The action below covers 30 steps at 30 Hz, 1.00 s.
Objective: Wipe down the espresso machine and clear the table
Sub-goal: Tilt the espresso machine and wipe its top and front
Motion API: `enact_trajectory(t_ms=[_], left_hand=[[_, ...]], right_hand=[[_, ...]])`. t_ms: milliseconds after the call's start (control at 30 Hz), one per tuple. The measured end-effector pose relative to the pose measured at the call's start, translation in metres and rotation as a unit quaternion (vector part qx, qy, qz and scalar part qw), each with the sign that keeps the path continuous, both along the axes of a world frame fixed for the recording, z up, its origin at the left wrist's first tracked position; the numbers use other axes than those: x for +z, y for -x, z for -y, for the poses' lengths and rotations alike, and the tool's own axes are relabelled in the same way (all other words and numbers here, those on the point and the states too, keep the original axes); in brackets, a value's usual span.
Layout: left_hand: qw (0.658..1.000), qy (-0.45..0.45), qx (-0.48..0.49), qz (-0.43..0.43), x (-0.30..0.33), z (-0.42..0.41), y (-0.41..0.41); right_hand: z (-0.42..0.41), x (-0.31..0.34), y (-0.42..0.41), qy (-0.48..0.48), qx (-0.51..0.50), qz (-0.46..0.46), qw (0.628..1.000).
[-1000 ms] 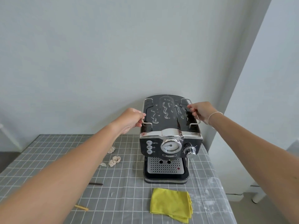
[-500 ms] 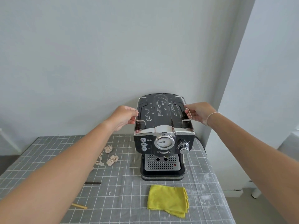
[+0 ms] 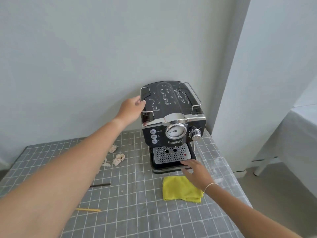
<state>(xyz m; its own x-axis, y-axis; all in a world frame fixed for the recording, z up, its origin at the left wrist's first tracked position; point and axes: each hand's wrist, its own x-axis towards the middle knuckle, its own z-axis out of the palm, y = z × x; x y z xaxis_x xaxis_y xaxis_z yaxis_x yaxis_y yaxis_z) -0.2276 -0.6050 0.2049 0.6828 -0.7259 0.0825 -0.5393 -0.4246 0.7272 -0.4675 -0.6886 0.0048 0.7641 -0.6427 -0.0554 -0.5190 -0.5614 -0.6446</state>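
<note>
**Left hand on the rail, right hand at the tray**

The left hand (image 3: 131,109) rests against the left chrome rail (image 3: 143,102) on top of the machine (image 3: 173,124), fingers curled loosely round the wire, thumb side toward the wall; whether it grips the rail tight or only touches it, I cannot tell. The right hand (image 3: 197,170) lies lower, flat and spread wide, palm down, its fingertips (image 3: 184,163) at the front edge of the drip tray (image 3: 171,154). It holds nothing. A thin band (image 3: 210,185) sits round that wrist.

The machine stands at the far right of the table (image 3: 137,212), close to the wall. White squiggles of some smeared stuff (image 3: 163,97) lie across its black top, between the two rails. On its face are three round buttons (image 3: 153,136), a gauge (image 3: 175,131) and a chrome knob (image 3: 195,133).

A folded yellow cloth (image 3: 180,189) lies on the table just in front of the machine, partly under the right wrist. To the left of the machine lie crumpled paper scraps (image 3: 118,158), near the left forearm. Nearer the person are a black stick (image 3: 100,185) and a yellow stick (image 3: 88,210), well apart from each other. The table has a grey checked cover, dusted white along its right side
</note>
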Motion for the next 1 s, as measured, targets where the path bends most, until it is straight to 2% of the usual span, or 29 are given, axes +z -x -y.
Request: enact_trajectory(t_ms=[100, 200, 367, 500, 600, 667, 733, 800, 867, 933, 1000], left_hand=[[1.000, 0.002, -0.013, 0.000, -0.003, -0.001, -0.002], [1.000, 0.015, -0.015, -0.002, -0.007, 0.000, -0.004], [0.999, 0.026, -0.019, 0.001, -0.015, 0.002, -0.011], [0.999, 0.029, -0.011, 0.015, -0.014, 0.003, -0.009], [0.999, 0.035, -0.018, 0.023, -0.011, 0.001, -0.007], [0.999, 0.037, -0.027, 0.024, -0.012, 0.001, -0.008], [0.998, 0.039, -0.044, 0.011, -0.014, 0.002, -0.008], [0.998, 0.046, -0.050, 0.008, -0.014, 0.003, -0.008], [0.997, 0.054, -0.052, 0.009, -0.016, 0.000, -0.009], [0.998, 0.039, -0.042, 0.005, -0.022, -0.005, -0.008], [0.999, 0.024, -0.041, 0.000, -0.024, -0.003, -0.008]], right_hand=[[-0.016, -0.027, -0.004, 0.077, 0.157, -0.106, 0.979], [-0.022, -0.051, -0.009, 0.132, 0.248, -0.205, 0.938], [-0.022, -0.070, -0.008, 0.207, 0.278, -0.216, 0.913], [-0.026, -0.072, -0.005, 0.227, 0.267, -0.198, 0.915], [-0.027, -0.068, -0.007, 0.178, 0.238, -0.177, 0.938], [-0.029, -0.060, -0.006, 0.125, 0.206, -0.131, 0.962], [-0.027, -0.049, -0.002, 0.047, 0.137, -0.066, 0.987], [-0.024, -0.035, 0.005, -0.056, 0.043, 0.003, 0.997], [-0.021, -0.023, 0.015, -0.161, -0.083, 0.098, 0.979], [-0.014, -0.004, 0.025, -0.283, -0.206, 0.174, 0.920], [0.007, 0.024, 0.024, -0.369, -0.272, 0.250, 0.853]])
